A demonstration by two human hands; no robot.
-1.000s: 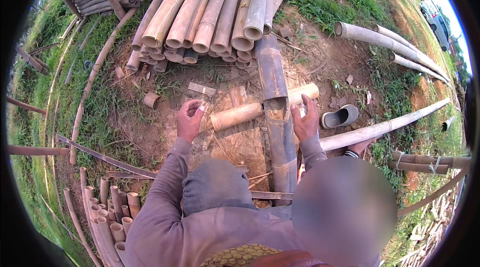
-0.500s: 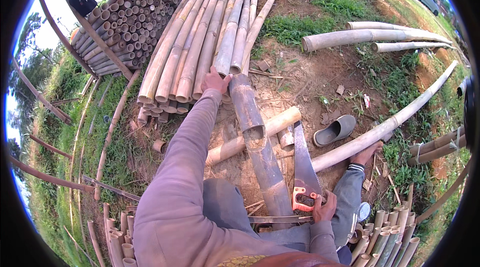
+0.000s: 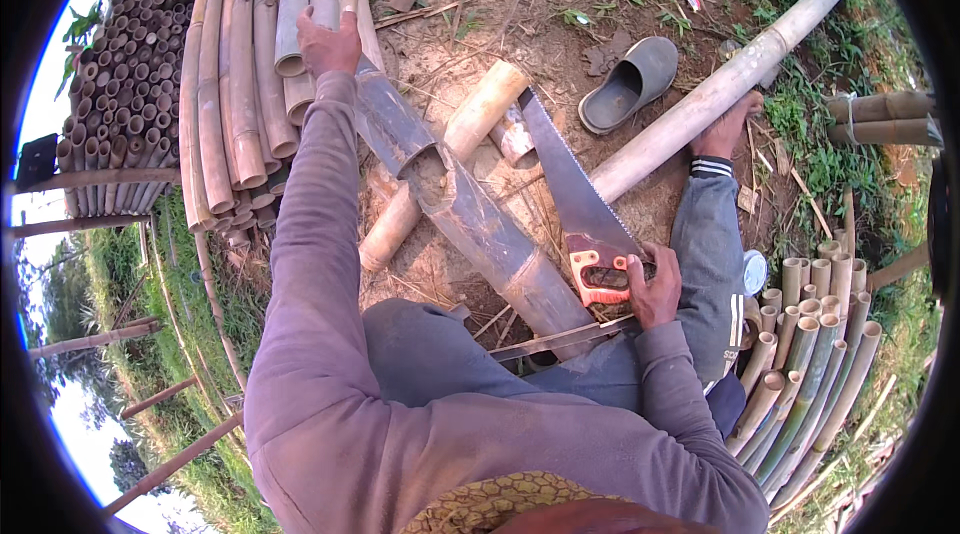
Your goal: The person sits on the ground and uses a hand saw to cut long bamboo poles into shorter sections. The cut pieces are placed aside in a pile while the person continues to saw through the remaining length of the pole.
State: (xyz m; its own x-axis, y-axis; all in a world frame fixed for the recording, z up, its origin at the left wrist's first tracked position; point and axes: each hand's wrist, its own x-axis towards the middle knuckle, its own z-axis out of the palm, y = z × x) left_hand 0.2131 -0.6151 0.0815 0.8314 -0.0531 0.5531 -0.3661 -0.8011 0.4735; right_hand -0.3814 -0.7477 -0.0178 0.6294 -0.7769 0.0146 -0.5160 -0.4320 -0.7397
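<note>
My left hand (image 3: pixel 330 42) is stretched out at the far left, fingers apart, touching the cut end of a grey bamboo pole (image 3: pixel 293 4) in a stack. Its wrist is over the far end of a dark, thick bamboo length (image 3: pixel 490 224), which slopes down toward my lap. This length has an open notch in its upper side and lies across a pale bamboo piece (image 3: pixel 478 119). My right hand (image 3: pixel 655 284) is closed on the orange handle of a handsaw (image 3: pixel 580 179). The blade points away from me, to the right of the dark bamboo.
A grey slipper (image 3: pixel 630 84) lies beyond the saw. At the right, a long pale pole (image 3: pixel 730 79) slants outward, with a bare foot (image 3: pixel 725 126) against it. Short bamboo pieces (image 3: pixel 800 354) stand bundled at lower right. Cut tubes (image 3: pixel 135 74) are stacked at far left.
My view has tilted down and turned, so the stacked poles appear farther left and up. My left hand stays by the pole ends; my right hand keeps hold of the handsaw.
</note>
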